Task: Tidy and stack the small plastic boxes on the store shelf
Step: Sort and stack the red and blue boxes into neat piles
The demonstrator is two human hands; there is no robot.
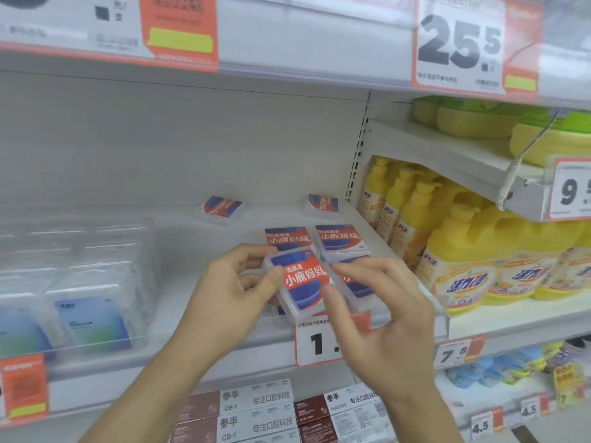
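Observation:
A small clear plastic box with a red and blue label point(299, 281) is tilted above the front of the white shelf point(179, 314). My left hand point(233, 289) grips its left side, thumb on the label. My right hand point(380, 318) touches its lower right corner with thumb and fingertips, the other fingers spread. Behind it lie two boxes side by side point(287, 238) point(340, 238), and another box point(355, 284) sits partly hidden under my right fingers. Two more boxes lie askew at the back of the shelf point(222, 207) point(323, 204).
Clear packets with blue-green cards point(92, 318) fill the shelf's left side behind a low clear rail. Yellow pump bottles point(454, 263) stand in the bay to the right. Price tags point(319, 343) hang on the shelf edge. White and brown cartons point(256, 410) lie on the shelf below.

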